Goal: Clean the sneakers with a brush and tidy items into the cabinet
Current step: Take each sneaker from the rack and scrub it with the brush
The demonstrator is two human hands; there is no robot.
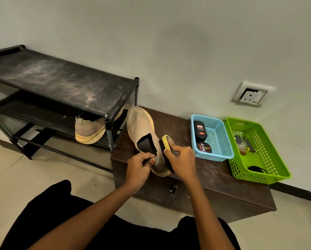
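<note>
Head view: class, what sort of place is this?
Probably a home shoe corner: a dusty rack holding a sneaker, a low cabinet, and a blue basket with polish.

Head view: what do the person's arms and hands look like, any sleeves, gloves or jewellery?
The left forearm and right forearm are bare: no sleeves, gloves or watch show. The left hand has one nail painted orange; the right hand shows no marking. Black clothing covers the lap below.
</note>
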